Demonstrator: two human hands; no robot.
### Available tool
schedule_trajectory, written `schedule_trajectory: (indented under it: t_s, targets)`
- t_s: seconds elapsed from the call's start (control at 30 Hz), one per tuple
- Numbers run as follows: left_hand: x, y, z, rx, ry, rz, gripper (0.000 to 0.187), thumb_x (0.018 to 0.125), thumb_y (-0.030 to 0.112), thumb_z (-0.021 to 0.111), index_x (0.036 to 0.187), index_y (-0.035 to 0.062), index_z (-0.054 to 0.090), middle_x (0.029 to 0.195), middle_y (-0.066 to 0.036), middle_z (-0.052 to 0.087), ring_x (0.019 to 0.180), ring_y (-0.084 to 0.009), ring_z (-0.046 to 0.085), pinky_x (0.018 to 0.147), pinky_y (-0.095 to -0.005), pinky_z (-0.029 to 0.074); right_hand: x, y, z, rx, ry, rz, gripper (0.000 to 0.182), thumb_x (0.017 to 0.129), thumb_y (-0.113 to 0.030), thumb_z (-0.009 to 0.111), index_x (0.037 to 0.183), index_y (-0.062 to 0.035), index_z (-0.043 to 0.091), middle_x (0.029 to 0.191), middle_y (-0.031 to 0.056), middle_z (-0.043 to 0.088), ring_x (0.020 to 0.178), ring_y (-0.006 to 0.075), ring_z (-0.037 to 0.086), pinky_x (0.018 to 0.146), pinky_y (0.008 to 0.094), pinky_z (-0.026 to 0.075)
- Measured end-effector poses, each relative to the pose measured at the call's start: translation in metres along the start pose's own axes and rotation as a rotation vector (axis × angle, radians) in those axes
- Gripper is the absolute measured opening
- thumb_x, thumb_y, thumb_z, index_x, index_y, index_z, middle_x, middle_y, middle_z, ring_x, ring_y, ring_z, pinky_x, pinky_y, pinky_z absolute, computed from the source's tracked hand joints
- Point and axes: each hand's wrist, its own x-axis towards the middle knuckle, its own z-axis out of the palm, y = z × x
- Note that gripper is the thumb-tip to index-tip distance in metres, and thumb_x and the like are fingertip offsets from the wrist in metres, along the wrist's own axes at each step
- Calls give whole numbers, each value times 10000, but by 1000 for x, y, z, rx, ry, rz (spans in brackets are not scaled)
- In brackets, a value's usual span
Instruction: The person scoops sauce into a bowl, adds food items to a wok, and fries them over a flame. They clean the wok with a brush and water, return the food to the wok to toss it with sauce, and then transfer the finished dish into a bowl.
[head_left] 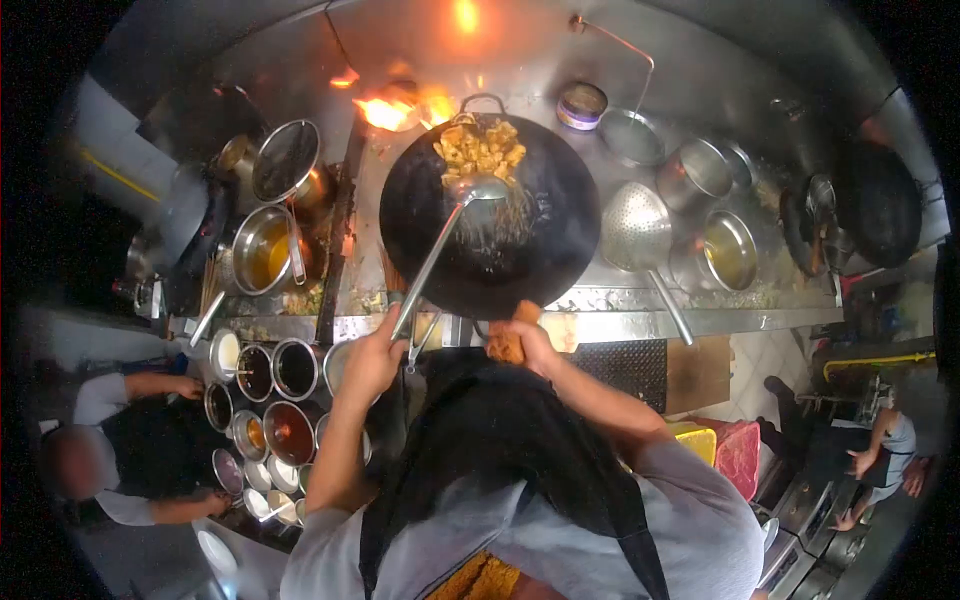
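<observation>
My left hand (pixel 372 362) is closed round the long handle of a steel ladle (pixel 440 235). The ladle's bowl is over the big black wok (pixel 420 215), at the near edge of a heap of browned food pieces (pixel 480 150) on the wok's far side. My right hand (pixel 536 350) is closed on an orange-brown cloth (pixel 508 342) at the wok's near rim, where the wok's near handle is mostly hidden. Flames (pixel 388 113) burn just left of the wok's far edge. Steam or motion blurs the wok's middle.
A perforated skimmer (pixel 636 228) lies right of the wok, near a steel pot (pixel 728 250). Left stands a pot of yellow liquid (pixel 264 250). Several sauce containers (pixel 290 432) are at lower left, beside a co-worker (pixel 150 440). Another person (pixel 885 450) is far right.
</observation>
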Motion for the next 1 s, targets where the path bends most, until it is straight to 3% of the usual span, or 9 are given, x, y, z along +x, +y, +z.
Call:
schedule_trajectory:
  t_s: [0.1,0.17,0.2,0.3,0.47,0.53,0.7,0.9,1.0]
  targets:
    - [-24,-3,-32,-70,-34,87,552,864,180,639,1390,106,484,890,-276,653,868,-449,636,789,-523,491,-4,-23,21,80,-41,21,320,854,-138,549,1137,7,511,979,154,618,878,303,635,758,445,557]
    - [-27,19,-66,-25,-168,14,562,875,163,622,1407,89,457,912,-272,653,898,-440,637,824,-512,486,23,-59,59,159,107,-42,281,847,-117,551,1089,6,480,966,182,613,888,335,657,795,481,562]
    - [-19,13,-63,40,-164,133,565,879,163,613,1411,78,444,940,-283,649,907,-449,630,816,-515,488,37,-74,70,166,102,-31,297,856,-125,549,1101,8,448,1000,203,601,912,345,655,818,495,555]
    - [9,19,-33,142,-143,134,565,881,163,604,1413,72,435,952,-292,647,911,-458,624,811,-517,491,81,-68,48,153,73,-20,267,862,-128,542,1093,-1,506,1039,174,623,919,329,653,805,461,560]
    - [3,32,-18,40,-28,48,552,881,151,597,1410,104,449,921,-293,648,906,-472,616,791,-545,476,-22,-21,19,22,-52,5,323,851,-126,541,1145,9,539,999,165,640,893,308,643,782,447,561]
    - [-7,15,-34,21,16,136,569,878,154,619,1422,131,453,839,-273,646,793,-428,648,736,-502,494,-16,-26,18,87,-28,-2,338,853,-126,537,1160,14,535,998,172,638,896,308,640,780,445,561]
    - [-17,25,-95,-456,-262,-170,548,940,75,556,1462,49,390,659,-25,547,459,-105,479,431,-265,405,-3,-91,64,217,160,-3,289,858,-130,550,1103,21,530,1002,181,628,896,314,642,778,445,561]
    - [2,32,-106,-890,-286,-329,614,963,99,516,1518,63,255,665,-17,507,448,-131,479,415,-268,405,-26,-89,46,53,140,-127,281,850,-115,569,1100,1,515,989,159,625,856,287,651,746,437,572]
    - [12,63,-95,-1018,-316,-511,536,963,152,523,1466,151,339,654,2,495,442,-146,466,406,-297,404,-14,-36,-19,-561,144,-525,422,791,-35,589,1203,-15,501,1064,141,619,1013,227,616,848,354,510]
